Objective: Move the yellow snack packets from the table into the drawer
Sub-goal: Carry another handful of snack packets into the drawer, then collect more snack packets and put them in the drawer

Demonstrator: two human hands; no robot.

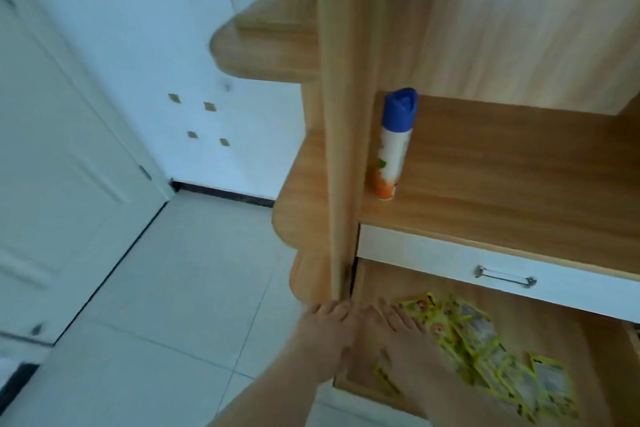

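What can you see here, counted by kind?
Spray can: 1
Metal drawer handle: 1
Hands: 2, left hand and right hand
Yellow snack packets: at least 4, overlapping and blurred
Total: at least 8

A wooden shelf unit (502, 166) stands on pale floor tiles (173, 288) beside a white door (62, 149) and wall (156, 28).

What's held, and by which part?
No packet held. The right hand rests, fingers straight, beside the yellow packets in the drawer; the left hand is at the drawer's left edge, grip unclear.
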